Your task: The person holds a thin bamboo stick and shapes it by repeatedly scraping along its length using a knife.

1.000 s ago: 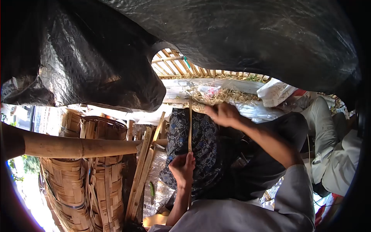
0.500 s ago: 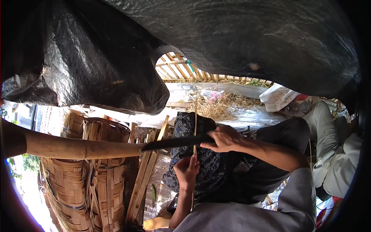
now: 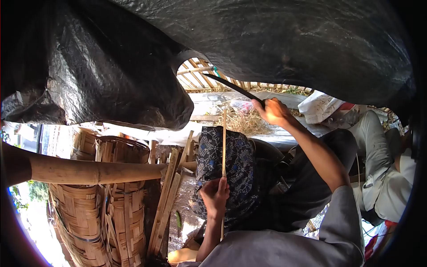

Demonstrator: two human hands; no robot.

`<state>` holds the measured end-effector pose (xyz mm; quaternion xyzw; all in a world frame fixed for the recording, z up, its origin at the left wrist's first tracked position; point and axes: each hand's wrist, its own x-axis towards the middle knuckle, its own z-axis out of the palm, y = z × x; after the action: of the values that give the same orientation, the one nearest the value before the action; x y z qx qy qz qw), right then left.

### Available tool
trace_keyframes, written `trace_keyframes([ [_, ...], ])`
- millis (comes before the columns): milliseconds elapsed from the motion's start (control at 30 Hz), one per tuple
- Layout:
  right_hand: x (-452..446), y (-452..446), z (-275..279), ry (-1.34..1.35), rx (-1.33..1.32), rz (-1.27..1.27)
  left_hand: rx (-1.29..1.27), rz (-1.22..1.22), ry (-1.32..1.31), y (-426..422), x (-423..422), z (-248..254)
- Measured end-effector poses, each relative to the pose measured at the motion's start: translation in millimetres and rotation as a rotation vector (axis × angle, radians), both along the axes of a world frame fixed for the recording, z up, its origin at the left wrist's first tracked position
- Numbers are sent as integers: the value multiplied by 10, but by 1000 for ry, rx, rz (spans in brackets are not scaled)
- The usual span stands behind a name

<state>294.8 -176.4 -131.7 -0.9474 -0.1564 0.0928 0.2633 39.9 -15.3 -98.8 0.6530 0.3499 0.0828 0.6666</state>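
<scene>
My left hand (image 3: 215, 196) is closed round a thin, pale bamboo strip (image 3: 224, 142), which stands nearly upright in the view over a dark patterned cloth (image 3: 242, 171) on my leg. Farther out and to the right, my right hand (image 3: 272, 111) grips the handle of a long dark knife (image 3: 233, 86). The blade points to the upper left, apart from the strip. The lower end of the strip passes below my left hand.
Woven bamboo baskets (image 3: 80, 218) stand at the left behind a thick bamboo pole (image 3: 93, 171). Split bamboo pieces (image 3: 164, 209) lean beside them. Black plastic sheeting (image 3: 311, 44) hangs overhead. Dry straw (image 3: 249, 122) lies ahead. Another person's light-trousered leg (image 3: 371, 142) is at the right.
The knife crossed the strip near my left hand half a second ago; now my right hand has lifted it up and away to the far side. My left hand keeps hold of the strip.
</scene>
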Motion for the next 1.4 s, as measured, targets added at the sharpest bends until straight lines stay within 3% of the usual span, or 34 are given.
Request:
trace_keyframes([
  [133, -348, 142, 77, 166, 136, -107, -134, -42, 13, 59, 75, 61],
  [167, -415, 143, 114, 379, 99, -34, -136, -36, 17, 56, 92, 78],
  [233, -701, 219, 68, 217, 374, 235, -223, -11, -11, 66, 109, 94],
  [300, -899, 273, 186, 383, 228, 387, -243, -8, -5, 89, 111, 90],
  [433, -1220, 347, 87, -63, 250, 641, -335, 10, -61, 119, 91, 13],
  [533, -1328, 370, 102, -183, 140, 692, -299, -12, -182, 134, 69, -97],
  [667, -1144, 354, 61, -231, 89, 651, -279, -1, -73, 122, 66, -26],
  [700, -1017, 366, 71, 57, 1, 514, -278, 18, -35, 119, 58, 18],
  [800, -454, 261, -110, 107, 36, 155, -266, 17, 0, 94, 45, 30],
  [900, -283, 155, 140, 46, 16, 54, -255, -8, -19, 106, 77, 41],
  [1033, -588, 244, -190, -56, 196, 75, -304, -4, -18, 97, 106, 42],
  [1067, -603, 257, -182, 181, 132, 173, -311, -15, -20, 102, 109, 47],
  [1100, -763, 300, -262, 90, 229, 148, -310, -14, -19, 108, 100, 44],
  [1167, -962, 333, -133, 161, 431, 258, -270, -58, -26, 117, 65, 38],
  [1200, -987, 316, 67, 326, 240, 314, -268, -56, -24, 125, 59, 35],
  [1233, -958, 280, 305, 222, 136, 444, -289, -88, -44, 135, 51, 31],
  [1400, -1104, 319, 261, 7, 119, 624, -211, -162, -5, 147, 83, -3],
])
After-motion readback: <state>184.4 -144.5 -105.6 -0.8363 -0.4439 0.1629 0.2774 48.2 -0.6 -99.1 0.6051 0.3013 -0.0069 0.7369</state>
